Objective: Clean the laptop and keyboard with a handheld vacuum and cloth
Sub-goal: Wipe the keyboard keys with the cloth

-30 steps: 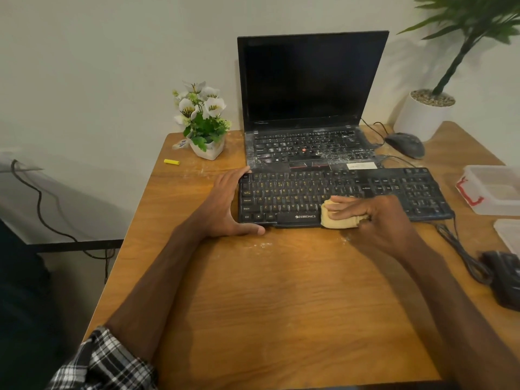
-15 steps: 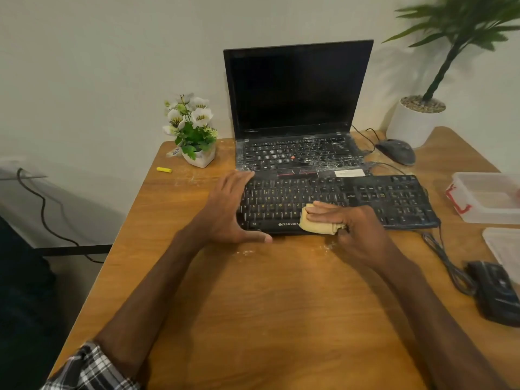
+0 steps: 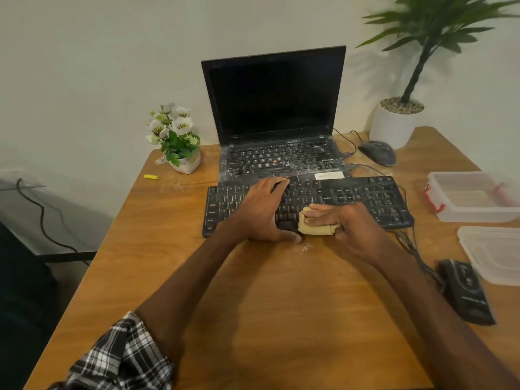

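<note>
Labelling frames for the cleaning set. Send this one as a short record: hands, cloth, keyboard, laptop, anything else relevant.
left hand: rests on keyboard, fingers over the keys, thumb at its front edge
right hand: holds cloth, pressing it on the keyboard's front edge
cloth: tan, bunched up
laptop: open, screen dark, directly behind keyboard; whitish residue on its keys
table: wooden; pale specks just in front of keyboard
black device: lies on table at right, untouched
</note>
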`<move>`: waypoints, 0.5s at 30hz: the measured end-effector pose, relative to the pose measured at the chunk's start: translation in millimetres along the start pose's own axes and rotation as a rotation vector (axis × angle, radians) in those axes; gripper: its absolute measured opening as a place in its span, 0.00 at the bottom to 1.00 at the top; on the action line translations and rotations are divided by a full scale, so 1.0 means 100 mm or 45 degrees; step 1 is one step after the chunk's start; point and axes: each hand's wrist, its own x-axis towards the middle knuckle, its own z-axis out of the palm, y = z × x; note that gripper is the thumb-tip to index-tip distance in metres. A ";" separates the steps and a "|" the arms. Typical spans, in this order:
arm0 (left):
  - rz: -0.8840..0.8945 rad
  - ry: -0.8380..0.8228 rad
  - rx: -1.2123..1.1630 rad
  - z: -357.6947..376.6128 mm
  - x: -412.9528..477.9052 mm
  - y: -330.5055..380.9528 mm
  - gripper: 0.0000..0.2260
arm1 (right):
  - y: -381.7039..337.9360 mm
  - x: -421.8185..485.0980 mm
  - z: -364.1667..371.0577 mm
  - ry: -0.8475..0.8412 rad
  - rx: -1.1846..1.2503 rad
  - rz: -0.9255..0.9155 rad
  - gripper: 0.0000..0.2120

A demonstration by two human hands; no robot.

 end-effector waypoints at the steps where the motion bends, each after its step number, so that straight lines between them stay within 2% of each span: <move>1: -0.005 0.003 0.010 0.00 0.00 0.01 0.61 | 0.04 -0.02 -0.04 0.000 -0.017 0.006 0.32; 10: -0.010 0.000 0.040 -0.06 -0.03 0.06 0.60 | 0.33 -0.26 -0.48 0.014 -0.030 0.116 0.32; 12: -0.013 -0.014 0.050 -0.08 -0.04 0.06 0.60 | 0.32 -0.26 -0.53 -0.028 -0.075 0.115 0.29; 15: -0.022 -0.037 0.084 -0.12 -0.03 0.11 0.63 | 0.24 -0.17 -0.61 0.057 -0.210 0.156 0.24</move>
